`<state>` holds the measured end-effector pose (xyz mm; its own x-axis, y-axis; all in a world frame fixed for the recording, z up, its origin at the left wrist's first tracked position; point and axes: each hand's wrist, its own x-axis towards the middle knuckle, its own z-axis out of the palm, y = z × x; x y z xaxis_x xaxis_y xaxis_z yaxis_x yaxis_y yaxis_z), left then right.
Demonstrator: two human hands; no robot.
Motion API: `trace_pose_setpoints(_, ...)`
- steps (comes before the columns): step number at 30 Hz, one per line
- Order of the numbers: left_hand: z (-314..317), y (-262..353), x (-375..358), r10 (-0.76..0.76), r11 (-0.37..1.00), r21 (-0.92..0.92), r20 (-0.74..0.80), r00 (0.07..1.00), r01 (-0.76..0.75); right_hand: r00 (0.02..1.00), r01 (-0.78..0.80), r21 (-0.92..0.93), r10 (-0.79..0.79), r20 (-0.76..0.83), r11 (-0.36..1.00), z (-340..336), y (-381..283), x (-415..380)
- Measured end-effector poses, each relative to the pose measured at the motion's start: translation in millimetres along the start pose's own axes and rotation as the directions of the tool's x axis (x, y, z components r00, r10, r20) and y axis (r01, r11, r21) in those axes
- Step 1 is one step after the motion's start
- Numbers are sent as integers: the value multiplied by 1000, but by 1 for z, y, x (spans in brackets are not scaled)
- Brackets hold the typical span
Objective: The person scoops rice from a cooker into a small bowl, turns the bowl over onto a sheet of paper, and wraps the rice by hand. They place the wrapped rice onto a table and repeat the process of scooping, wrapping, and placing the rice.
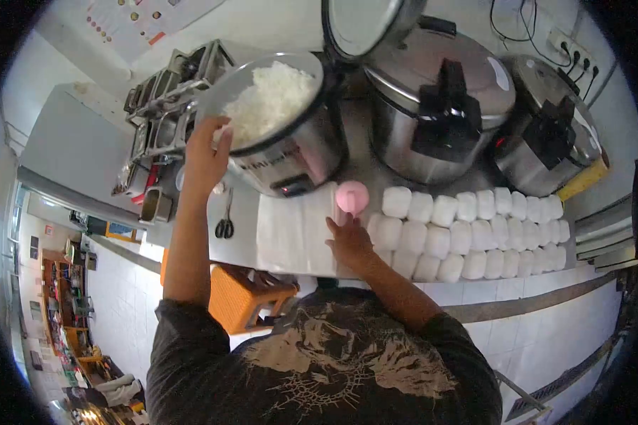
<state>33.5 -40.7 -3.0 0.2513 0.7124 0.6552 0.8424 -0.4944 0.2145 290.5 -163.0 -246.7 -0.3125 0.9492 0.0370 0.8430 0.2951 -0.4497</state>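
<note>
My left hand (209, 154) is at the near left rim of an open rice cooker (283, 166), its thumb and fingers curled over the edge. Inside is a heap of white cooked rice (275, 98). My right hand (351, 244) has its fingers on a small pink plastic cup (352, 196), which rests on the counter. Left of the cup lie flat white sheets (290, 234). Close on its right stand rows of white wrapped bundles (443, 241), several in each row.
Two closed steel cookers (439, 106) (546, 134) stand at the back right. Black scissors (225, 227) lie left of the sheets, near a small metal container (156, 205). Metal trays (166, 127) stand at the back left. An orange stool (241, 297) is below the counter's front edge.
</note>
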Motion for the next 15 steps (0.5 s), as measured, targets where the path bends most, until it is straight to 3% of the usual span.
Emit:
trace_pose_setpoints(3,24,-92,43,21,931,328,394,919,-162,978,-157,-55,163,133,986,72,12,47)
trace_pose_setpoints(4,21,-92,58,-67,916,365,545,836,-164,975,-207,-66,211,69,976,59,7,54)
trace_pose_setpoints(6,23,-95,81,-257,886,427,778,573,-183,954,-299,-82,296,-45,951,30,-3,59)
trace_pose_setpoints(7,29,-109,84,-155,899,347,823,546,-268,934,-357,-158,348,-79,921,26,-4,65)
trace_pose_setpoints(10,34,-125,83,-113,899,324,823,557,-296,839,-532,-85,511,-188,843,57,26,77)
trace_pose_setpoints(11,32,-127,85,-98,905,293,850,518,-308,815,-579,-78,574,-80,812,53,33,85)
trace_pose_setpoints(14,8,-141,80,-98,955,264,713,694,-137,720,-670,51,665,-200,741,38,28,87)
trace_pose_setpoints(15,-5,-149,74,-66,974,210,610,790,-80,756,-619,-10,592,-279,786,29,31,79)
